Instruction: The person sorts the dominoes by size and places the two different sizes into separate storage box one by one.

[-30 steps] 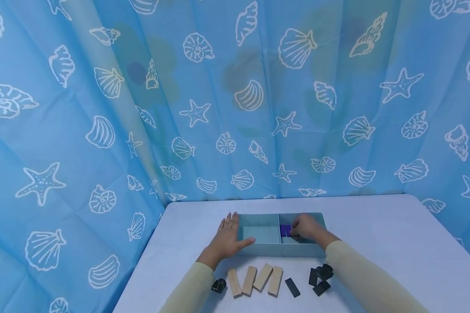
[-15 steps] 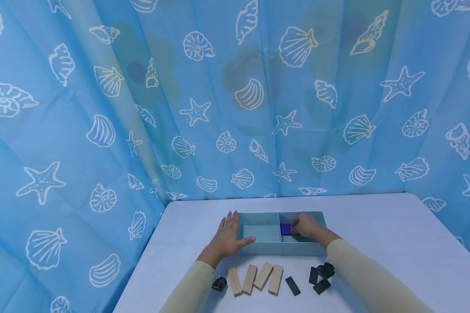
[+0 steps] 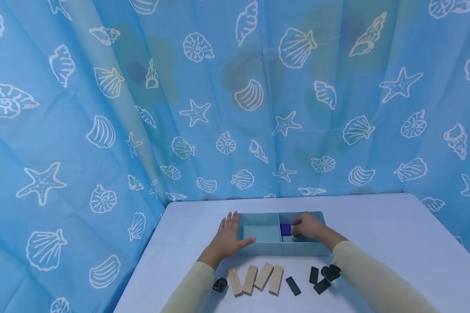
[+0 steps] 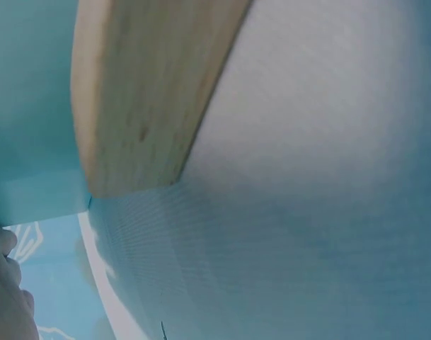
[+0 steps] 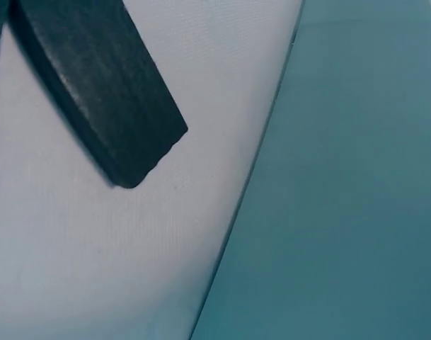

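Observation:
My left hand rests on the left end of the light blue box, fingers straight and thumb spread over the front rim. Inside the box's right compartment is my right hand, its bent fingertips at the right edge of a flat purple piece. The piece lies against the divider. Whether those fingers pinch anything is hidden. In the left wrist view, fingers of a hand show at the lower left edge; a wooden block fills the upper part.
In front of the box lie several light wooden blocks side by side. Right of them are a black block and two more black blocks, near the black wrist camera. A shell-patterned blue curtain hangs behind the white table.
My right hand and forearm have shifted slightly right. The purple pieces, first seen with a gap, now look like one flat patch. My left hand has stayed in place.

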The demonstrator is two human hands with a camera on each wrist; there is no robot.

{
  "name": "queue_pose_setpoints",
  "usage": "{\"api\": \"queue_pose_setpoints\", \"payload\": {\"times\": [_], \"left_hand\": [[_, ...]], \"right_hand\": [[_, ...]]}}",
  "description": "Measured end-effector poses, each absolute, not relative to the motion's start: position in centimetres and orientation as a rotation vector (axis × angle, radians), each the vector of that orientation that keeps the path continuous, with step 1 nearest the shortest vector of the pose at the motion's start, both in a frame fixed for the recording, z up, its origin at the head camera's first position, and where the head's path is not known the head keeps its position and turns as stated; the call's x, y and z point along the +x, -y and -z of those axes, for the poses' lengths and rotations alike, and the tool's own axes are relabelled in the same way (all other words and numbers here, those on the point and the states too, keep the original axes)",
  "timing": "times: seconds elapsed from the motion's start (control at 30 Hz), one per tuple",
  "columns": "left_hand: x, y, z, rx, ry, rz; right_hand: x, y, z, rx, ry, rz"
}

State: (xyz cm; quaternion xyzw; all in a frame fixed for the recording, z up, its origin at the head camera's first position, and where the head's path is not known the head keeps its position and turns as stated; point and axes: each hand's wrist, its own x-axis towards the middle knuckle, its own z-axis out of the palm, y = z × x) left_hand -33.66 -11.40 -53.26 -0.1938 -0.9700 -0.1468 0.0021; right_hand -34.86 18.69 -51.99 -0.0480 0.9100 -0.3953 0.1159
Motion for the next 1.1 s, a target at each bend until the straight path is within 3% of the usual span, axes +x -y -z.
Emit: {"api": "queue_pose_setpoints", "payload": {"times": [1.1], "left_hand": [[-33.7, 11.2, 53.5, -0.597, 3.033, 0.478]], "right_hand": [[-28.9, -19.8, 48.8, -0.106, -2.656, 1.322]]}}
